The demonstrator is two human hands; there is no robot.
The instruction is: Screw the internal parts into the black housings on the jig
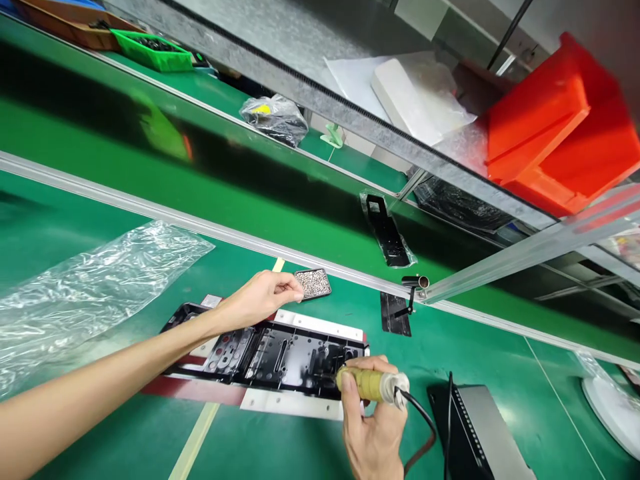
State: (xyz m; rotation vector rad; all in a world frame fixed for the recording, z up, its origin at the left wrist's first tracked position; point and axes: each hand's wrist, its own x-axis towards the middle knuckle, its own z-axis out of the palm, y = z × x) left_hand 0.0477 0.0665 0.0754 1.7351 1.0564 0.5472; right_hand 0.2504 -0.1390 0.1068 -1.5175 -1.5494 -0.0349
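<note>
Nearest us, our right hand (370, 427) wraps fingers round a yellow-handled tool (373, 385), tip on the black panel (270, 350) just beyond. Farther, left hand (257, 298) fingers pinch at a small tray (313, 284).

The green bench (100, 427) carries a black frame (270, 353), plastic bag (85, 287) and small tray (313, 284).

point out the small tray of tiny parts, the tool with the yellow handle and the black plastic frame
small tray of tiny parts (313, 284), head view, middle of its speckled fill
yellow-handled tool (369, 385), head view, on the taped handle
black plastic frame (280, 353), head view, centre of its ribbed face
</note>
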